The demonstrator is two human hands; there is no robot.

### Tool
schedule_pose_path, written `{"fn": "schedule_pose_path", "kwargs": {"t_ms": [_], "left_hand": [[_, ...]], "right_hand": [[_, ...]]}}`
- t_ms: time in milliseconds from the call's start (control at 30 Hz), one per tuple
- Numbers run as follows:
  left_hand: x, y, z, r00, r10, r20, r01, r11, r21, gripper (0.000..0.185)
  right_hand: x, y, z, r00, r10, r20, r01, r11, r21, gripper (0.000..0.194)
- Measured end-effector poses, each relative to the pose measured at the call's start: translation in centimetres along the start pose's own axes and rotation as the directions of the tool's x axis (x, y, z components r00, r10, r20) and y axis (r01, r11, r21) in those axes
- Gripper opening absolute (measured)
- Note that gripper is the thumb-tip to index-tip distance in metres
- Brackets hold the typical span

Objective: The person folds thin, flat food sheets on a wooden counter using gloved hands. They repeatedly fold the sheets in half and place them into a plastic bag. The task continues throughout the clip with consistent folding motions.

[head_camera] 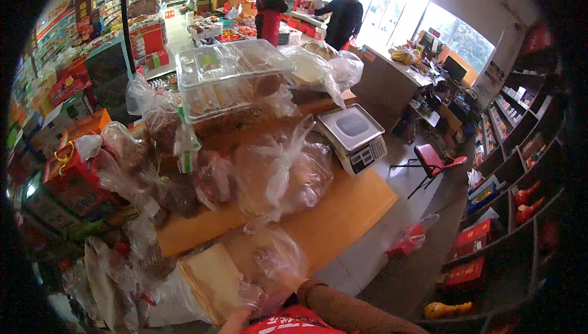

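Observation:
My right hand [284,273] comes in from the lower right in a brown sleeve, its fingers behind or inside a clear thin plastic bag [278,244] at the counter's near edge. Low in the picture, my left hand [239,318] is blurred beside the same clear plastic; whether its fingers grip anything cannot be told. Just left of the hands lies a stack of flat pale yellow sheets [209,274], partly in plastic. Beyond them on the wooden counter [344,210] rests a large knotted clear bag [285,173] with pale brown contents.
A digital scale [351,127] stands at the counter's far right. Behind the knotted bag is a clear lidded plastic container [229,81]. Tied bags and a red box [78,182] crowd the left. Two people stand farther off. A red chair [429,162] is on the floor at right.

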State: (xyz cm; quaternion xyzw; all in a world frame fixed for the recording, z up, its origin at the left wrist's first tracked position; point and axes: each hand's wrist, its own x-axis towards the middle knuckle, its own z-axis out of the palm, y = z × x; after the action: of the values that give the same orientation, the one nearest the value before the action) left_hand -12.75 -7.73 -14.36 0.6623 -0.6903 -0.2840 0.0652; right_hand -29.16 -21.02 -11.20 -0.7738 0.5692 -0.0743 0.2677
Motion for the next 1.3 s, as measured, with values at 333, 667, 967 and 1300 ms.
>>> {"fn": "schedule_pose_path", "kwargs": {"t_ms": [333,667,967,1300], "left_hand": [[-0.4,-3.6,7.3,0.978,0.133,-0.161,-0.019,0.826,0.564,0.069],[-1.4,0.0,1.4,0.996,0.053,0.071,-0.056,0.997,0.049,0.078],[-1.2,2.0,-1.5,0.992,0.123,-0.025,-0.094,0.859,0.504,0.079],[-1.8,3.1,-3.8,0.994,0.076,0.078,-0.089,0.979,0.181,0.085]], "right_hand": [[6.5,-0.8,-2.0,0.991,-0.125,-0.049,0.124,0.992,-0.027,0.029],[7.8,-3.3,-4.2,0.959,-0.008,-0.283,0.223,0.638,0.737,0.022],[5.9,-7.5,-10.8,0.993,0.098,-0.059,-0.089,0.985,0.147,0.021],[8.3,-3.8,-5.9,0.985,-0.092,-0.148,0.102,0.993,0.066,0.023]]}}
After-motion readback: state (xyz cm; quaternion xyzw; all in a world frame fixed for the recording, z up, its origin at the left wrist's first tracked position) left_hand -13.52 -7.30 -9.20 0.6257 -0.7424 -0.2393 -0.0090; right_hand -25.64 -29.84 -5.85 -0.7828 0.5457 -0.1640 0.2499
